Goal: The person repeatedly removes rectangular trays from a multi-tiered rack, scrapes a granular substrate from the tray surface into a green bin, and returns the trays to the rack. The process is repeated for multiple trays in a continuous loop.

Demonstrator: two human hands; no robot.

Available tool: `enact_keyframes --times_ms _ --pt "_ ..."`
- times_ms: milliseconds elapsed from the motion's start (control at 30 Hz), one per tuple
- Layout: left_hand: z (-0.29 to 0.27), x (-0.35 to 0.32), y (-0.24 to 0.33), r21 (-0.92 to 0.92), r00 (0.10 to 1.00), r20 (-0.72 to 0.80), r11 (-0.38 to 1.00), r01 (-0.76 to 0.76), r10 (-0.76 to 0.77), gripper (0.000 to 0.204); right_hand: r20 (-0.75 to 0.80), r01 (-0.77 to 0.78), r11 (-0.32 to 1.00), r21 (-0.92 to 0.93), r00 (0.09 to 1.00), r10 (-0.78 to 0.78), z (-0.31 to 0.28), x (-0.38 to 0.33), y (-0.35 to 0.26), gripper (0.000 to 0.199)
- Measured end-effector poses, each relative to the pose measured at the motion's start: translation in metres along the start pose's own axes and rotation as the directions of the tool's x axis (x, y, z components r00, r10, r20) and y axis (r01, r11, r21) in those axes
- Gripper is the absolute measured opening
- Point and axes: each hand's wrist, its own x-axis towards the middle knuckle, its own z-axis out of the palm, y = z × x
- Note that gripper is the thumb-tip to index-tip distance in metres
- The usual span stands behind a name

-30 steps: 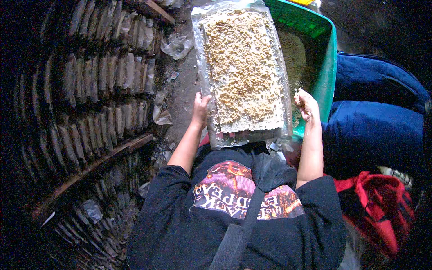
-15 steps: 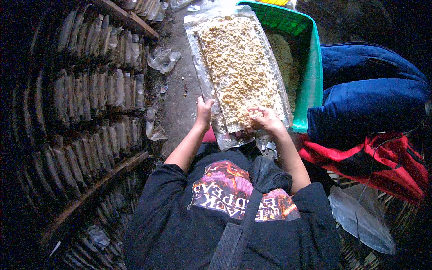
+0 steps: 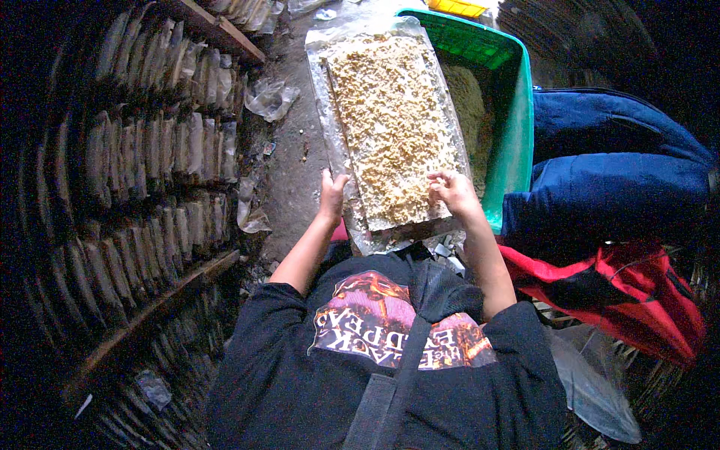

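A long flat tray point(image 3: 365, 201) lined with clear plastic lies before me, spread with a thick layer of crumbly pale yellow grains point(image 3: 394, 120). The plastic sticks out past its edges. My left hand point(image 3: 332, 196) is closed on the tray's left side near the front corner, thumb on top and fingers hidden beneath. Over the near right part of the grains, my right hand point(image 3: 456, 195) has its fingers curled and pinched together. Whether any grains are between those fingertips is too small to tell. A green tub point(image 3: 517, 120) holding more pale grains stands against the tray's right side.
Rows of thin plastic-wrapped slabs point(image 3: 161, 150) stand on wooden shelves at the left. Crumpled plastic point(image 3: 270, 99) lies on the grey floor. At the right, a person's dark blue trouser leg point(image 3: 615, 187) is beside red cloth point(image 3: 645, 300). A yellow crate point(image 3: 457, 7) is behind the tub.
My right hand has lifted slightly off the grains and moved a little to the right. The grains near the front look more evenly spread. My left hand keeps its hold.
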Motion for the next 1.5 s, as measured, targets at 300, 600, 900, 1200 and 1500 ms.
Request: enact_keyframes --times_ms 300,600,900,1200,1500 --pt "0.002 -0.005 0.004 0.043 0.997 -0.073 0.999 -0.011 0.015 0.034 -0.138 0.058 0.995 -0.078 0.988 -0.069 -0.039 0.036 -0.059 0.024" --pt "0.011 -0.009 0.01 -0.043 0.994 -0.109 0.999 0.015 -0.02 0.03 0.393 0.677 0.582 -0.451 0.736 -0.551 0.01 0.017 -0.076 0.069" --pt "0.013 -0.01 0.016 0.067 0.991 -0.132 0.998 0.014 -0.005 0.034 0.334 0.634 0.42 -0.65 0.734 -0.591 0.026 0.04 -0.049 0.061" --pt "0.006 -0.003 0.003 -0.008 0.996 -0.091 1.0 0.01 -0.01 0.032 0.095 0.508 0.563 -0.652 0.791 -0.604 0.016 0.065 -0.029 0.069" --pt "0.009 -0.006 0.01 0.073 0.996 -0.084 0.997 0.01 -0.004 0.032 0.532 0.852 0.346 -0.393 0.518 -0.67 0.066 -0.01 -0.061 0.065"
